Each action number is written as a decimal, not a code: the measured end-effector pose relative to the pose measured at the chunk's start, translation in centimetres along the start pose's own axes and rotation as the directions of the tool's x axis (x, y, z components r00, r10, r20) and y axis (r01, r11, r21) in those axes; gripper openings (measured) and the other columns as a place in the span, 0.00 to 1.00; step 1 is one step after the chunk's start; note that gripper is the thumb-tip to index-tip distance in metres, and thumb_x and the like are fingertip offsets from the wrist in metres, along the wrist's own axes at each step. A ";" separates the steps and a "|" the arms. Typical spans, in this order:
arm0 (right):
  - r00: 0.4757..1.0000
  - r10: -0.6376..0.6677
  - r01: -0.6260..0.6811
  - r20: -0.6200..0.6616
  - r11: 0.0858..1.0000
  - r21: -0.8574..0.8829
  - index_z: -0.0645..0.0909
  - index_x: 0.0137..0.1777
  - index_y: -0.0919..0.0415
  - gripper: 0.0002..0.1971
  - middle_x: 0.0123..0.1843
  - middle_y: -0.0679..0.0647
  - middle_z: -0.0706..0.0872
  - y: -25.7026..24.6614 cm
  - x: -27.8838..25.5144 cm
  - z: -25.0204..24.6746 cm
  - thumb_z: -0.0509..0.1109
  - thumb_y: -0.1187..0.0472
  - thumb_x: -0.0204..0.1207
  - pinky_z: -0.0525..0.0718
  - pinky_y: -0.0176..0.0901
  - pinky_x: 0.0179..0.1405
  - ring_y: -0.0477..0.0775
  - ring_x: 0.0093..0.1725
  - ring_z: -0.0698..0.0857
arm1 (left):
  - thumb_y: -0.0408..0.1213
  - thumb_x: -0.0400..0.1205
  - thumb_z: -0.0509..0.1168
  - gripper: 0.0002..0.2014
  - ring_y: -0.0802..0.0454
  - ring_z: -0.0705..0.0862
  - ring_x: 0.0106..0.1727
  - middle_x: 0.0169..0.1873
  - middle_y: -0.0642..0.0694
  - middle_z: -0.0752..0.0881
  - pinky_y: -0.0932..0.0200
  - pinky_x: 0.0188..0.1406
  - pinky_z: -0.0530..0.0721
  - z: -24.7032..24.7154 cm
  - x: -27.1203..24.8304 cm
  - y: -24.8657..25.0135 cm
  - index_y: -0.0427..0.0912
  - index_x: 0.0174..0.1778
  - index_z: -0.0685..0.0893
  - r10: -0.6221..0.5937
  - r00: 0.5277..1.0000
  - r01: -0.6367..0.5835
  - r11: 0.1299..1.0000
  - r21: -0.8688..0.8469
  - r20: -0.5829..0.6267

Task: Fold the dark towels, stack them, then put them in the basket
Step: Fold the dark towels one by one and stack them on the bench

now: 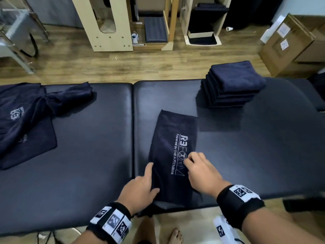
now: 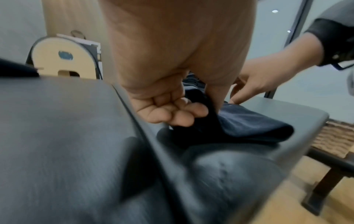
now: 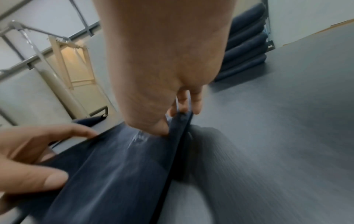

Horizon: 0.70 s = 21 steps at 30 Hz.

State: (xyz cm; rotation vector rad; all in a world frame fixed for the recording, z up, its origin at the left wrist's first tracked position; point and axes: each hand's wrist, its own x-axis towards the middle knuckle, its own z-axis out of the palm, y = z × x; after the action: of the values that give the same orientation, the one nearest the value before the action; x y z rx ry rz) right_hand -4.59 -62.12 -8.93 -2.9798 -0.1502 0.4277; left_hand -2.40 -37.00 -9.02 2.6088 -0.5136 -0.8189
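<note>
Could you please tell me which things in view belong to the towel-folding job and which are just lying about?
Belonging to the job:
- logo towel, held by left hand and right hand
- folded stack
- unfolded towels

Lying about:
- cardboard boxes
- wooden frames
- padded bench, only the work surface

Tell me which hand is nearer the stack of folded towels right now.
Right. The right hand pinches the logo towel at its right edge, on the side facing the stack of folded towels. The left hand holds the towel's opposite edge, farther away.
</note>
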 end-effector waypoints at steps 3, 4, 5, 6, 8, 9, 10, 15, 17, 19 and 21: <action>0.997 -0.025 0.015 0.068 0.991 0.134 0.76 0.65 0.57 0.23 0.61 0.53 0.72 -0.4 -3.3 0.9 0.65 0.66 0.68 0.84 0.55 0.55 0.61 0.58 0.76 | 0.58 0.75 0.72 0.40 0.46 0.88 0.34 0.31 0.47 0.89 0.50 0.40 0.84 1.1 -1.4 -0.3 0.47 0.79 0.63 0.070 0.982 -0.037 0.981 0.192 -0.173; 0.995 -0.036 0.017 0.088 0.980 0.199 0.73 0.70 0.55 0.27 0.63 0.52 0.70 -0.6 -4.2 1.0 0.65 0.64 0.68 0.84 0.55 0.58 0.60 0.60 0.76 | 0.54 0.72 0.76 0.35 0.47 0.86 0.30 0.27 0.48 0.86 0.51 0.36 0.83 1.0 -1.7 -0.5 0.47 0.72 0.72 0.139 0.960 -0.078 0.966 0.245 -0.243; 0.992 -0.040 0.010 0.116 0.969 0.248 0.69 0.73 0.52 0.30 0.65 0.50 0.68 -1.0 -4.9 1.0 0.66 0.61 0.68 0.84 0.55 0.60 0.59 0.63 0.75 | 0.50 0.70 0.78 0.30 0.46 0.85 0.31 0.29 0.50 0.84 0.51 0.34 0.82 0.9 -1.9 -0.9 0.48 0.66 0.76 0.216 0.931 -0.133 0.951 0.277 -0.295; 0.989 -0.048 0.009 0.138 0.964 0.267 0.66 0.75 0.49 0.33 0.68 0.49 0.66 -1.3 -5.7 1.0 0.68 0.56 0.68 0.84 0.55 0.60 0.59 0.66 0.74 | 0.46 0.68 0.77 0.26 0.45 0.83 0.36 0.37 0.51 0.82 0.50 0.34 0.81 1.0 -2.1 -1.2 0.49 0.61 0.78 0.287 0.913 -0.201 0.935 0.291 -0.291; 0.982 -0.056 0.011 0.181 0.970 0.241 0.61 0.77 0.45 0.39 0.74 0.49 0.60 -2.2 -6.7 1.3 0.73 0.48 0.65 0.86 0.57 0.60 0.58 0.69 0.71 | 0.42 0.66 0.74 0.22 0.45 0.78 0.46 0.50 0.49 0.76 0.51 0.38 0.80 0.7 -2.1 -1.7 0.49 0.56 0.80 0.378 0.904 -0.299 0.893 0.336 -0.201; 0.977 -0.050 0.005 0.209 0.977 0.213 0.61 0.76 0.45 0.40 0.77 0.50 0.58 -2.6 -6.9 1.4 0.75 0.47 0.64 0.86 0.58 0.59 0.59 0.70 0.70 | 0.41 0.65 0.71 0.23 0.45 0.76 0.50 0.56 0.49 0.74 0.51 0.40 0.79 0.6 -2.0 -1.8 0.49 0.57 0.80 0.404 0.903 -0.325 0.865 0.382 -0.147; 0.974 -0.040 -0.002 0.223 0.983 0.184 0.62 0.74 0.46 0.39 0.78 0.51 0.56 -2.9 -7.1 1.6 0.77 0.49 0.65 0.86 0.58 0.58 0.60 0.70 0.70 | 0.42 0.65 0.70 0.24 0.46 0.76 0.52 0.60 0.50 0.73 0.52 0.42 0.79 0.6 -1.9 -2.0 0.50 0.58 0.80 0.418 0.903 -0.339 0.835 0.433 -0.099; 0.990 -0.023 0.003 0.138 0.990 0.143 0.70 0.57 0.55 0.13 0.69 0.52 0.63 -2.8 -7.1 2.4 0.68 0.62 0.76 0.85 0.57 0.48 0.62 0.58 0.79 | 0.33 0.58 0.74 0.28 0.50 0.78 0.47 0.58 0.55 0.77 0.57 0.36 0.71 0.2 -0.9 -2.6 0.53 0.55 0.80 0.424 0.905 -0.344 0.776 0.528 -0.033; 0.989 -0.068 0.051 0.130 0.991 0.125 0.71 0.53 0.57 0.06 0.62 0.53 0.68 -2.5 -7.1 2.6 0.62 0.64 0.79 0.83 0.57 0.44 0.65 0.50 0.82 | 0.32 0.58 0.76 0.25 0.51 0.79 0.43 0.53 0.55 0.79 0.57 0.34 0.72 -0.2 -0.5 -2.6 0.53 0.50 0.83 0.455 0.890 -0.364 0.745 0.558 -0.027; 0.987 -0.076 0.060 0.138 0.991 0.116 0.72 0.53 0.58 0.04 0.58 0.55 0.73 -2.2 -6.9 2.4 0.59 0.63 0.81 0.80 0.58 0.41 0.69 0.46 0.82 | 0.32 0.61 0.76 0.19 0.52 0.80 0.41 0.49 0.56 0.80 0.56 0.34 0.74 -0.4 -0.2 -2.7 0.53 0.45 0.85 0.470 0.882 -0.378 0.737 0.560 -0.023; 0.988 -0.059 0.032 0.141 0.982 0.185 0.70 0.48 0.53 0.03 0.54 0.55 0.77 -1.9 -6.4 1.7 0.58 0.62 0.79 0.80 0.58 0.42 0.70 0.47 0.82 | 0.32 0.63 0.75 0.17 0.52 0.82 0.42 0.47 0.58 0.82 0.56 0.36 0.76 -0.9 0.3 -2.7 0.54 0.45 0.85 0.454 0.890 -0.376 0.778 0.503 -0.036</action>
State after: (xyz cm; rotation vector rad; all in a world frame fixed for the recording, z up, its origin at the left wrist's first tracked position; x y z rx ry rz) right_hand -11.35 -60.83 -8.51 -2.7598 -0.1822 0.6186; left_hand -1.04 -34.55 -9.64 2.7804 -1.3453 -0.3592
